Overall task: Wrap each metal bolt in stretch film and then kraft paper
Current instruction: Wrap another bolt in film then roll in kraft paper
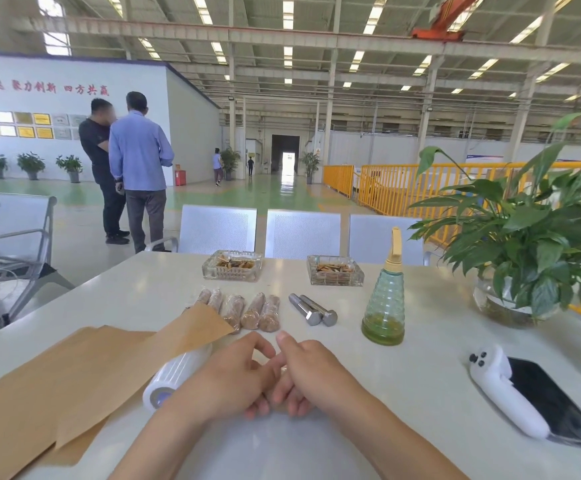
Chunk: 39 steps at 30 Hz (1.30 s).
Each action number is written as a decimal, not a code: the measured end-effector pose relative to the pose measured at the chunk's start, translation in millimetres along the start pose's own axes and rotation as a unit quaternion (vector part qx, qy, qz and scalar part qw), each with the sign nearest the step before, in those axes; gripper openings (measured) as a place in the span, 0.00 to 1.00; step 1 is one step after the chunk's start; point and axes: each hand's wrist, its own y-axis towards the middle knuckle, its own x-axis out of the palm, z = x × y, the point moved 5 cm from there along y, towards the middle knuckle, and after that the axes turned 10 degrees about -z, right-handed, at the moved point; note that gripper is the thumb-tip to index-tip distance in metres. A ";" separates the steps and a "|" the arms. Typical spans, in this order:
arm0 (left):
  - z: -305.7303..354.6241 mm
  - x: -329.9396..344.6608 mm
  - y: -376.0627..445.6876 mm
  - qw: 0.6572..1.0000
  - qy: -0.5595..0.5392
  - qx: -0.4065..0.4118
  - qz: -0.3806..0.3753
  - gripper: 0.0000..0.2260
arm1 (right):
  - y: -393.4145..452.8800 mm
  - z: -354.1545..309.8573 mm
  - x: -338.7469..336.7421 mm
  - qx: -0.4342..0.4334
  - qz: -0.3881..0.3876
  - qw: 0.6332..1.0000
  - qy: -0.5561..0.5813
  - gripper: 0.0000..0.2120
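My left hand point(225, 379) and my right hand point(316, 372) meet at the middle of the white table point(420, 341), fingers curled together round a small tan wrapped bolt point(283, 370) that is almost wholly hidden. Two bare metal bolts point(313, 310) lie side by side beyond my hands. To their left sits a row of several wrapped bolts point(247, 311). A white roll of stretch film point(178, 375) lies just left of my left hand, on the kraft paper sheets point(57, 382), one of which curls over the roll.
Two glass ashtrays point(232, 265) point(335, 270) stand at the far edge. A green spray bottle point(384, 306) and a potted plant point(524, 254) are at the right. A white controller point(510, 393) and a dark phone point(559, 407) lie near right. Two people point(129, 168) stand beyond.
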 end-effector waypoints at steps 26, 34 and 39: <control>-14.8 1.7 7.4 0.995 0.007 -0.040 0.087 0.04 | -35.7 5.7 -2.9 -0.209 0.123 0.885 -0.399 0.09; 6.1 -32.0 -27.1 0.938 0.271 -0.047 0.212 0.09 | -38.8 6.5 2.6 -0.222 0.140 0.863 -0.432 0.04; -5.9 -77.1 -55.5 0.898 0.340 -0.162 0.225 0.07 | -39.0 7.6 3.1 -0.223 0.139 0.862 -0.434 0.03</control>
